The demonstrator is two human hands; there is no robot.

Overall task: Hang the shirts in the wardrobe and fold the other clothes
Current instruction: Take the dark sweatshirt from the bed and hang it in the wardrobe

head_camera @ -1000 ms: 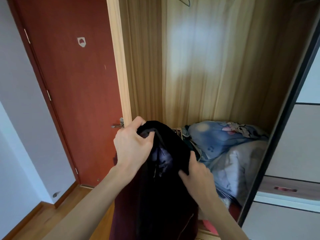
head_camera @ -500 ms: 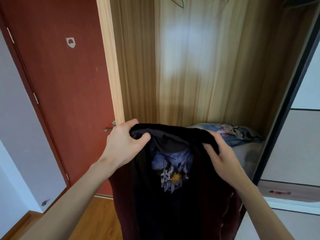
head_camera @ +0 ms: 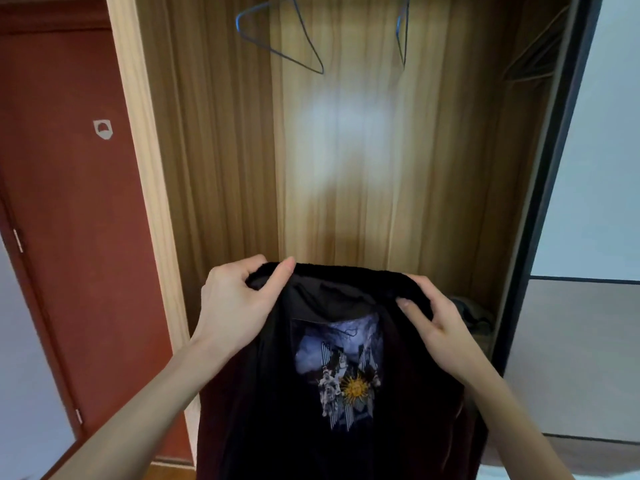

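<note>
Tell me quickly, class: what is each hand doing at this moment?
Left hand: closed, fingers and thumb pinching the top edge of the dark shirt.
Right hand: closed, fingers curled over the shirt's top edge.

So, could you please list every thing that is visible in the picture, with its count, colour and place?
shirt: one, black with a blue and yellow print, held up in front of the wardrobe
hangers: two clearly seen, blue wire, hanging empty at the top of the wardrobe; perhaps more at the dark upper right, too dim to tell
wardrobe: one, light wood, open, centre
dark cloth: one heap, grey-green, low at the right inside the wardrobe
room door: one, red-brown, left, with a small white sticker
sliding door: one, pale grey with dark frame, right
left hand: grips the top edge of the shirt
right hand: grips the same top edge, on the right
</note>
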